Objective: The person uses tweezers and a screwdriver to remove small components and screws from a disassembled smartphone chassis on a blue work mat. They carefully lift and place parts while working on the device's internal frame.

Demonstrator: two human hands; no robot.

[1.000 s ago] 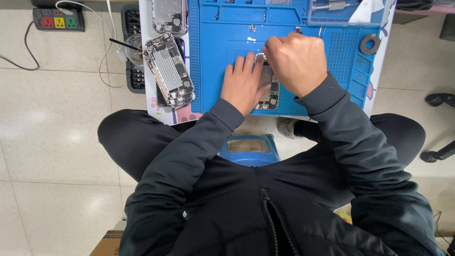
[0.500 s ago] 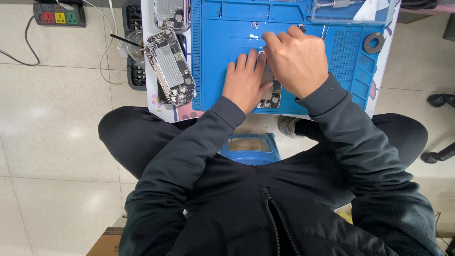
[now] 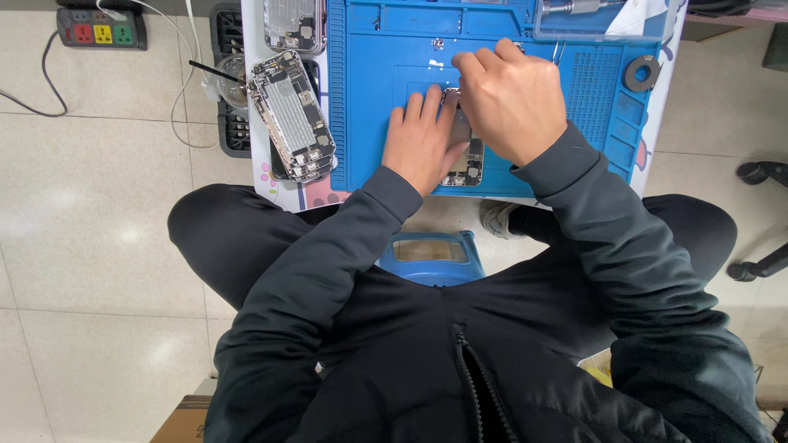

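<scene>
An opened phone body (image 3: 465,161) lies on the blue repair mat (image 3: 373,90), mostly covered by my hands. My left hand (image 3: 422,141) rests flat on its left side and pins it to the mat. My right hand (image 3: 513,98) is curled over the phone's upper end, fingers bunched at its top edge; whether they hold a small tool or part is hidden.
A stack of gutted phone frames (image 3: 291,115) lies at the mat's left edge, another frame (image 3: 294,23) above it. A small roll of tape (image 3: 641,72) sits at the right. A power strip (image 3: 100,28) lies on the tiled floor; a blue stool (image 3: 431,256) is between my knees.
The view has shifted slightly. Both hands stay on the phone, with the right hand's fingers moving a little at its top end.
</scene>
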